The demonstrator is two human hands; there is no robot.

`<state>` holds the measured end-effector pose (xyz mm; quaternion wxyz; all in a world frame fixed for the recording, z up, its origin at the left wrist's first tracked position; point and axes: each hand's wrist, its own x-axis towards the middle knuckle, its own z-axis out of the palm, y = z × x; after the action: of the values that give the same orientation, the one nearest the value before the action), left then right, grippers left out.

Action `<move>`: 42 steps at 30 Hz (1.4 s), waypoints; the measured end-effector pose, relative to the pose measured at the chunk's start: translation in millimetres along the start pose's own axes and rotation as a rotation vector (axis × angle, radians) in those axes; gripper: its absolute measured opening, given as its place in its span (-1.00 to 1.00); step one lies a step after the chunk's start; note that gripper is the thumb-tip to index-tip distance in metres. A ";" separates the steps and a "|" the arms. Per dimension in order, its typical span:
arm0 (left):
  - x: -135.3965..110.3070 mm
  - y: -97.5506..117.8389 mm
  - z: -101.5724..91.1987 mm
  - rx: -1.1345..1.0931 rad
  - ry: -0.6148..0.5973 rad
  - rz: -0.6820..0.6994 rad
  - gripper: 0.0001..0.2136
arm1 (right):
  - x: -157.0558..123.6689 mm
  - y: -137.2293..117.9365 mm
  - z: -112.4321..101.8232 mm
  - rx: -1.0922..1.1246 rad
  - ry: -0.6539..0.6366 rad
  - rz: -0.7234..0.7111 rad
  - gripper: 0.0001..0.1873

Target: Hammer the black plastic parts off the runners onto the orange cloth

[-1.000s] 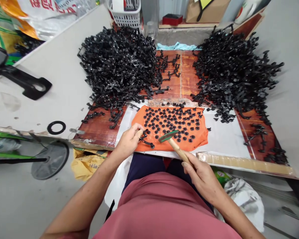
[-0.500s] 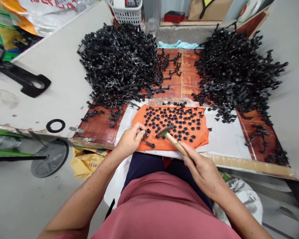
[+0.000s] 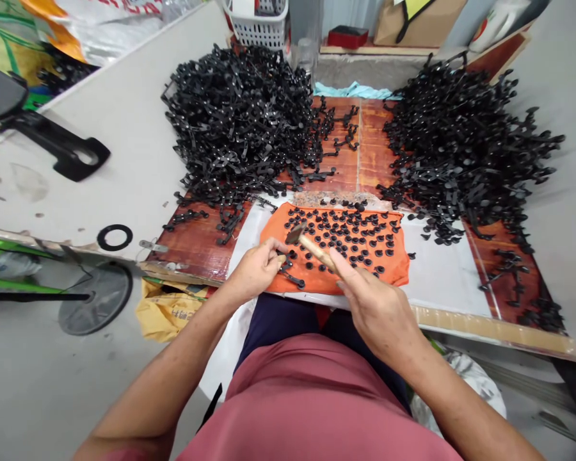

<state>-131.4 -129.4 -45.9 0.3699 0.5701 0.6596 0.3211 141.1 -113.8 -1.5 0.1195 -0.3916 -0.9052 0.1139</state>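
Observation:
My right hand (image 3: 381, 304) grips a hammer (image 3: 319, 251) by its light wooden handle. The hammer's dark head hangs just above and right of my left fingertips. My left hand (image 3: 255, 270) is closed in a pinch on a black plastic part (image 3: 292, 279), whose arm with round ends sticks out from the fingers. This part lies at the left front of an orange cloth (image 3: 396, 272). Many small round black pegged pieces (image 3: 336, 227) stand across the cloth. What lies under my left fingertips is partly hidden.
A large heap of black plastic parts (image 3: 242, 121) is behind on the left, another heap (image 3: 461, 141) on the right. White sheeting (image 3: 441, 272) lies under the cloth. On the left side board are a black ring (image 3: 114, 237) and a black bracket (image 3: 81, 153).
The hammer has swung left, its head now close to my left fingertips. My left hand still holds the black part. The whole view has shifted slightly.

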 end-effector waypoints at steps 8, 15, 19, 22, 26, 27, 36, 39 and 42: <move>1.2 1.7 -2.0 0.005 0.008 -0.009 -0.85 | 0.5 1.3 -5.3 -0.089 -0.017 0.007 -0.24; 3.2 -0.3 -2.6 -0.016 0.000 -0.023 -0.84 | 1.7 3.6 -10.2 -0.180 -0.059 -0.016 -0.17; 4.4 -4.8 -2.1 -0.048 -0.005 -0.033 -0.82 | 4.3 0.8 -16.8 -0.180 -0.034 0.007 -0.13; 4.5 -3.6 -1.9 -0.056 -0.013 -0.028 -0.82 | 7.7 -2.1 -18.6 -0.178 -0.136 -0.023 -0.13; 3.8 3.0 -1.8 -0.023 -0.006 -0.028 -0.83 | 9.3 -1.1 -18.4 -0.133 -0.085 -0.010 -0.11; 3.8 3.7 -1.8 -0.021 0.000 -0.027 -0.84 | 9.4 -0.6 -17.1 -0.138 -0.071 -0.006 -0.11; -1.3 11.6 -6.5 0.033 -0.019 -0.039 -0.75 | 8.8 -5.1 -28.1 0.170 0.006 0.041 -0.34; -3.7 25.1 -11.7 0.109 -0.066 -0.054 -0.65 | -8.5 5.2 -39.8 0.415 0.140 0.128 -0.40; 3.0 42.3 -33.0 0.200 -0.208 -0.038 -0.58 | -39.1 27.0 -38.0 0.509 0.212 0.280 -0.42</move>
<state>-138.1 -120.5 6.7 0.3837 0.6215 0.6572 0.1859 197.1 -120.3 21.4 0.2905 -0.4796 -0.7675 0.3107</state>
